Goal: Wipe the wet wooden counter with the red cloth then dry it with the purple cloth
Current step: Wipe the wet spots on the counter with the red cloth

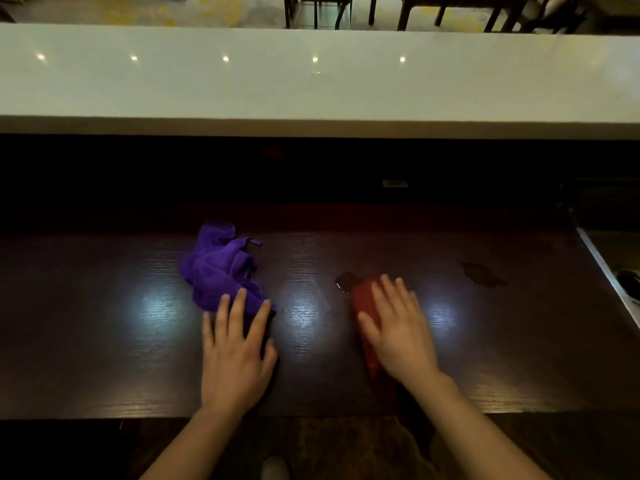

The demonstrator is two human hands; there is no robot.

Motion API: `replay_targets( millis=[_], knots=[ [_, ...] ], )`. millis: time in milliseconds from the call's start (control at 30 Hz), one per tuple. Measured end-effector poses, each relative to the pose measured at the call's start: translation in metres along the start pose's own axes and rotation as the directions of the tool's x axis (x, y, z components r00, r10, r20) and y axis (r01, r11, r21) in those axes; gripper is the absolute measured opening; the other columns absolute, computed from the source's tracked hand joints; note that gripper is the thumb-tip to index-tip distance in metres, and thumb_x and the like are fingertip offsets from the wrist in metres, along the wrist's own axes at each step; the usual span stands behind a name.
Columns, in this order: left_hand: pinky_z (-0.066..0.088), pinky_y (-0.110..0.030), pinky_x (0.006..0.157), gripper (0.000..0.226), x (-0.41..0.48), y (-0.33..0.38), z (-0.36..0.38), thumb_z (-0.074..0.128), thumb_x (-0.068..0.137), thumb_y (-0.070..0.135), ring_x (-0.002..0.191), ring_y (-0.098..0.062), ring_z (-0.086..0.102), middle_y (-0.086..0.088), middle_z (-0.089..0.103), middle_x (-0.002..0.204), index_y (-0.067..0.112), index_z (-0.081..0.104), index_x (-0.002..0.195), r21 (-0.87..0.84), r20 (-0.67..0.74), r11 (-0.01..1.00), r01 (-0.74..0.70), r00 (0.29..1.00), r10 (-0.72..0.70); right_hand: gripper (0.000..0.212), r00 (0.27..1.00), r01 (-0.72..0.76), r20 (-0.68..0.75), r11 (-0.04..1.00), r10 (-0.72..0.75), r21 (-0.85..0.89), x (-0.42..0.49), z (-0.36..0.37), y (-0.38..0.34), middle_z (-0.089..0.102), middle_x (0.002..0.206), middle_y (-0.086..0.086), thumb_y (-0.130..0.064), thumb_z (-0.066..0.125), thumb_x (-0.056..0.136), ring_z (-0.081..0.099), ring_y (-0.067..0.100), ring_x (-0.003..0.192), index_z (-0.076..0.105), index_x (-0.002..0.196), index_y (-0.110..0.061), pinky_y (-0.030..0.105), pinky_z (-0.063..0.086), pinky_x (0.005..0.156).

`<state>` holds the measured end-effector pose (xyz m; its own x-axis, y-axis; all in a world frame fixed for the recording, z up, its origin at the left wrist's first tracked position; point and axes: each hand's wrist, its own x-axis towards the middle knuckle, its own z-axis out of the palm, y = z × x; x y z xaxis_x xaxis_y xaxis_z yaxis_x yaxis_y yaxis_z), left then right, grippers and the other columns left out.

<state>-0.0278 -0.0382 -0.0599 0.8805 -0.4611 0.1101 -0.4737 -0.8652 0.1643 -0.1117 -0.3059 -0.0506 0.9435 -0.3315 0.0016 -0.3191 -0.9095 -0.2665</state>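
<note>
A: Start with the big things. What lies where?

B: The counter [104,323] runs dark and wide across the view, with a white ledge [311,81] raised behind it and a sink [613,258] at the far right edge. The purple cloth [218,268] sits crumpled left of centre; the red cloth [363,306] lies right of centre, folded long, its long axis running from the near edge away toward the ledge.

A: And the hands?

B: The right hand [398,327] lies flat on the red cloth, fingers spread and pressing down, not pinching. The left hand [235,348] rests palm down with fingers spread, its fingertips touching the purple cloth's near edge.

A: Where is the water from there?

B: One puddle [348,280] touches the red cloth's far end, just beyond the right fingertips and slightly left. A second puddle [483,273] lies well apart to the right, nearer the sink.

A: So the next push?

B: Forward and a little left, I judge, with the right hand, which is the nearer one. Nothing stands between.
</note>
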Motion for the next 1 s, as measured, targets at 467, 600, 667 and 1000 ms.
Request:
replay_targets(
  millis=[467,600,667,1000],
  knots=[
    [0.018,-0.057,0.118,0.063,0.002,0.009,0.000,0.041,0.087,0.048,0.151,-0.029,0.011,-0.013,0.027,0.160,0.027,0.041,0.147,-0.037,0.094,0.999,0.036,0.995,-0.032,0.062,0.980,0.186,0.063,0.980,-0.190,0.065,-0.011,-0.004,0.007,0.029,0.158,0.002,-0.043,0.041,0.091,0.013,0.020,0.149,0.037,0.146,-0.015,0.040,0.013,0.121],
    [0.018,-0.056,0.118,0.062,0.002,0.010,-0.002,0.040,0.088,0.047,0.151,-0.028,0.012,-0.013,0.028,0.160,0.027,0.042,0.146,-0.030,0.092,0.999,0.039,0.995,-0.036,0.058,0.995,-0.094,0.026,0.990,0.092,0.102,0.067,-0.009,-0.006,0.022,0.160,0.009,-0.036,0.044,0.096,0.010,0.028,0.149,0.033,0.148,-0.012,0.043,0.007,0.122],
    [0.018,-0.055,0.119,0.062,0.001,0.011,-0.002,0.039,0.088,0.047,0.151,-0.028,0.012,-0.013,0.028,0.160,0.027,0.042,0.146,-0.026,0.095,0.999,0.037,0.995,-0.035,0.059,0.995,-0.090,0.053,0.989,0.084,0.121,0.081,-0.007,-0.022,0.019,0.161,0.007,-0.040,0.043,0.095,0.008,0.028,0.149,0.031,0.148,-0.016,0.043,0.005,0.122],
    [0.019,-0.056,0.118,0.062,0.001,0.008,0.001,0.039,0.088,0.048,0.151,-0.027,0.012,-0.012,0.028,0.160,0.027,0.040,0.147,-0.022,0.091,0.999,0.031,0.995,-0.029,0.065,0.991,0.131,0.007,0.989,-0.131,0.063,0.051,0.003,-0.013,0.030,0.157,0.007,-0.049,0.045,0.089,0.018,0.025,0.148,0.040,0.144,-0.015,0.044,0.016,0.121]
  ],
)
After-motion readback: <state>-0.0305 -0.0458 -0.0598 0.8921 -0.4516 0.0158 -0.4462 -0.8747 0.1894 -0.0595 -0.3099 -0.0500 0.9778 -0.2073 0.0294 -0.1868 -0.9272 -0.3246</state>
